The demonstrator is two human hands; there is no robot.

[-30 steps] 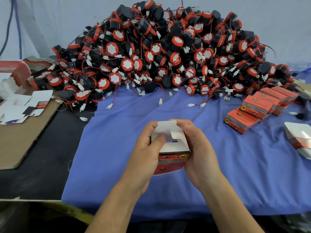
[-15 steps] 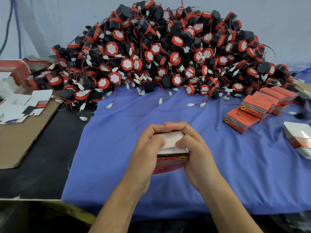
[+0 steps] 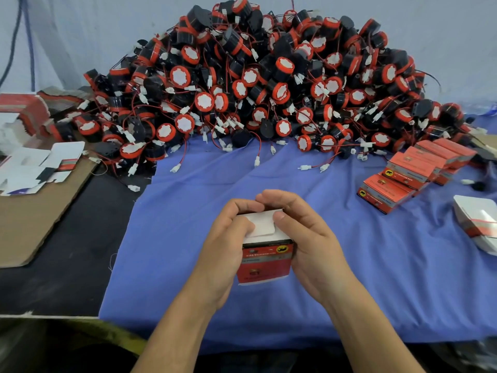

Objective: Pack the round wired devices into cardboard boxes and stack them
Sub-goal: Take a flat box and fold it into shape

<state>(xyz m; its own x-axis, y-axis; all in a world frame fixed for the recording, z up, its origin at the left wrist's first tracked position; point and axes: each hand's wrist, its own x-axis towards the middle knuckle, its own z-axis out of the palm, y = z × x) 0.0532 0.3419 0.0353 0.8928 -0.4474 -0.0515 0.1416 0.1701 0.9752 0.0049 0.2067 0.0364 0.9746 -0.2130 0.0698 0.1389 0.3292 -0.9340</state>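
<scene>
Both hands hold a small red and white cardboard box [image 3: 266, 262] just above the blue cloth [image 3: 376, 278] near the front of the desk [image 3: 61, 254]. The left hand [image 3: 220, 254] curls round the box's left side and the right hand [image 3: 314, 246] round its right, so each is closed on it. Both thumbs lie on the white top flap [image 3: 262, 224], which is folded down over the opening, and the fingers of both hands meet behind the box's far edge. What is inside the box cannot be seen.

Behind it, along the far side of the cloth, rises a big heap of round wired devices [image 3: 269, 90] — black bodies, red rims, thin red leads ending in white plugs. To the right, a row of closed red boxes [image 3: 411, 170] leans stacked one on another, with white folded cartons [image 3: 476, 222] at the right edge. On the left, flat unfolded box blanks [image 3: 35, 170] lie on a brown cardboard sheet [image 3: 32, 219].
</scene>
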